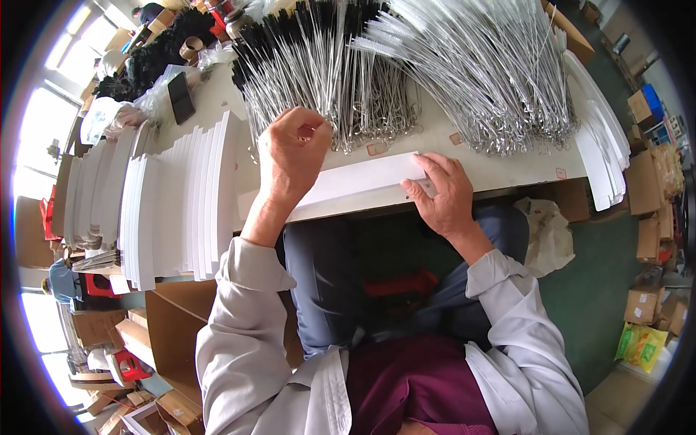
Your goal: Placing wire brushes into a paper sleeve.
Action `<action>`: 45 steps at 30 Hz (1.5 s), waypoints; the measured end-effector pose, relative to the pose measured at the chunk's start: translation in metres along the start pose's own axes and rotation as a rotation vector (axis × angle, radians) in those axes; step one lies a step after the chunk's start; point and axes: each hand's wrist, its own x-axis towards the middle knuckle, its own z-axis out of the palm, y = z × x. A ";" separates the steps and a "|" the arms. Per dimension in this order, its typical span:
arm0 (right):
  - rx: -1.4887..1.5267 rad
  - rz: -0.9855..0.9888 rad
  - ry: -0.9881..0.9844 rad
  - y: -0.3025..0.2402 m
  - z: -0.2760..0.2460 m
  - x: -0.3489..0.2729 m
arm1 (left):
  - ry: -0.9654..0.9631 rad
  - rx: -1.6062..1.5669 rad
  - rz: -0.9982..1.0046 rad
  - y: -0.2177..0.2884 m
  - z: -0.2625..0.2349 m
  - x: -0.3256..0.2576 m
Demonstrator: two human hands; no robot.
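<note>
A long white card [362,185] lies flat at the near edge of the white table [507,163], right in front of the person. It is thin, plain and shaped like a long strip. One end of the white card goes under the left hand [290,156], and the other end is under the right hand [442,192].

The right hand lies on the end of the white card with its fingers pressed flat on top and the thumb at the near edge, so it holds the card down. The left hand is curled up into a loose fist just past the white card. Its fingertips are bunched together at the looped ends of some wires, but you cannot tell if it is pinching one.

Just behind the white card lies a big heap of black brushes [319,65] with thin wire handles. Next to them, behind the right end of the white card, is a heap of white brushes [486,65] with the same wire handles. The wire loops come close to the card's far edge.

To the left of the white card stands a row of more white cards [174,203], stacked on edge. To the right of it, at the table's end, is another white stack [602,152]. Brown cardboard boxes [649,217] sit on the floor beyond that.
</note>
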 end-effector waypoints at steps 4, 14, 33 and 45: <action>0.100 0.082 -0.010 0.001 0.001 -0.002 | 0.036 -0.250 -0.107 -0.001 -0.011 0.002; 0.071 -0.310 -0.143 -0.054 0.024 0.089 | 0.038 -0.389 -0.009 0.014 -0.026 0.025; -0.112 -0.425 -0.184 -0.025 0.110 0.135 | 0.316 -0.504 0.293 0.049 -0.125 0.086; -0.072 -0.390 -0.205 -0.032 0.111 0.136 | 0.382 -0.363 0.420 0.052 -0.237 0.109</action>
